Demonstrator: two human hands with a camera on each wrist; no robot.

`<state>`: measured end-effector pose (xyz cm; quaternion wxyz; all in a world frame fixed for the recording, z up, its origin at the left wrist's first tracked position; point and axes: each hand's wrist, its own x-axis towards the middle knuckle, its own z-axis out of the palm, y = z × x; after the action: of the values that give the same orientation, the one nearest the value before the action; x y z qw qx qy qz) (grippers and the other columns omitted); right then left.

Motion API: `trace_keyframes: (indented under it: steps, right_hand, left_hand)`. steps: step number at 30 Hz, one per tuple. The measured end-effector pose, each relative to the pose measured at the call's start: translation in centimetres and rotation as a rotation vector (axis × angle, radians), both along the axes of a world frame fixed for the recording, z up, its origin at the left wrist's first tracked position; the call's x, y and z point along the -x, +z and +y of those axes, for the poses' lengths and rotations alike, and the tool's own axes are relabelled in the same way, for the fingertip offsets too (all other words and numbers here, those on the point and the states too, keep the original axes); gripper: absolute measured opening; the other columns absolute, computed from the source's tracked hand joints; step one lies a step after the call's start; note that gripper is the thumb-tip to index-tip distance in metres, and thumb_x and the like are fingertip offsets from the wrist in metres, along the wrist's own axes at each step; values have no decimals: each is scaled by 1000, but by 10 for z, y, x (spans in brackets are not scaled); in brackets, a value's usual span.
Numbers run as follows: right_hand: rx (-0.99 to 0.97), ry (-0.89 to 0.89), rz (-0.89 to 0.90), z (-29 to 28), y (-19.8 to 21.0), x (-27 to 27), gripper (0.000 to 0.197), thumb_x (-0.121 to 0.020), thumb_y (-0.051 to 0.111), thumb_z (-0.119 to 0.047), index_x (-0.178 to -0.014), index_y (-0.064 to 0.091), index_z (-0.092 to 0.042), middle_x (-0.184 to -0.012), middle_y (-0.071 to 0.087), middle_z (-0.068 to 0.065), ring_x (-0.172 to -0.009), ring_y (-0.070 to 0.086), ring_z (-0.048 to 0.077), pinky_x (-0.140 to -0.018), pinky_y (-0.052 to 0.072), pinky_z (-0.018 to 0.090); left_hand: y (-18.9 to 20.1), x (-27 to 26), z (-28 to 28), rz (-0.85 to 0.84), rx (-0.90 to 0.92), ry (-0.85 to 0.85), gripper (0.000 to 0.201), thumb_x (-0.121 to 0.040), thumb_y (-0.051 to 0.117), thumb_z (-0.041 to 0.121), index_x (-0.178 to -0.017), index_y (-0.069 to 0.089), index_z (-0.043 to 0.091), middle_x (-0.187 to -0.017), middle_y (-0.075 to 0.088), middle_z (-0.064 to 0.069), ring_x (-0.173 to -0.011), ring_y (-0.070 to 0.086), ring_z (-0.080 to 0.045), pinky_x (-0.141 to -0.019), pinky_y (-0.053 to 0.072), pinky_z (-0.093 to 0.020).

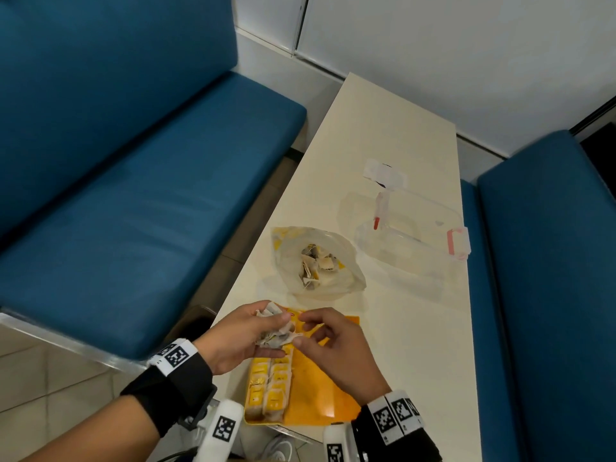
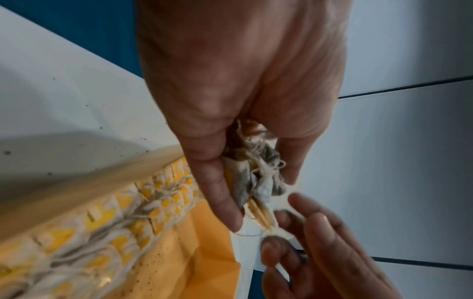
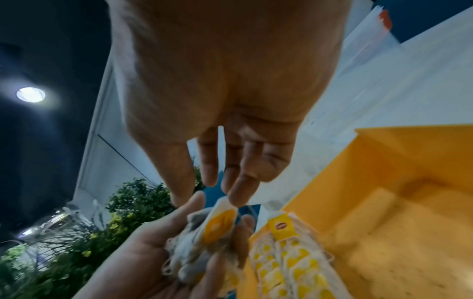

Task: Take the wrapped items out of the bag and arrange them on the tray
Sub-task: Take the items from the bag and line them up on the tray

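Note:
My left hand (image 1: 283, 335) holds a bunch of tea bags (image 1: 268, 335) with tangled strings over the far end of the yellow tray (image 1: 330, 395). My right hand (image 1: 300, 330) pinches the corner of one tea bag at the edge of that bunch (image 2: 258, 178). Rows of yellow-tagged tea bags (image 1: 271, 385) fill the tray's left side; its right side is bare. Beyond the tray, the open plastic bag (image 1: 348, 273) lies on the table with more tea bags (image 1: 316, 265) inside. In the right wrist view a yellow tag (image 3: 217, 226) sticks up from the bunch just under my fingertips (image 3: 235, 198).
A clear plastic container (image 1: 413, 241) with pink clasps sits at the right, beyond the bag. The narrow cream table (image 1: 410, 328) runs between two blue benches (image 1: 150, 201); its left edge lies close to the tray and my left wrist.

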<state>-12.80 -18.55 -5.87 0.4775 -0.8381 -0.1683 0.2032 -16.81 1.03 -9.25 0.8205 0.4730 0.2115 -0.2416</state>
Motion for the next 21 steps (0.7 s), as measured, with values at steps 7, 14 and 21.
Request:
trace_keyframes:
  steps: [7,14,21]
  right_hand:
    - [25,69,-11,11,-6,-3,35,-78,77,-4,-98,69,-32,-103,64,-9,-82,66,13,-66,48,17]
    - [36,-29,52,9,-9,-2,15,-83,71,-5,-89,70,-18,-83,74,-3,-74,67,11,-74,55,31]
    - [5,-53,70,5,2,-4,8,-84,74,-11,-87,73,-19,-78,70,9,-71,63,26,-72,55,41]
  left_hand:
    - [0,-3,0,132,250,158,33,-96,64,27,-118,64,2,-109,72,-21,-93,74,-30,-80,64,-44]
    - [-1,5,-2,161,297,129,32,-97,63,28,-119,64,5,-105,73,-18,-97,73,-32,-75,63,-45]
    - [-4,13,-5,70,276,83,38,-90,71,31,-123,67,12,-116,71,-18,-106,70,-32,-71,63,-38]
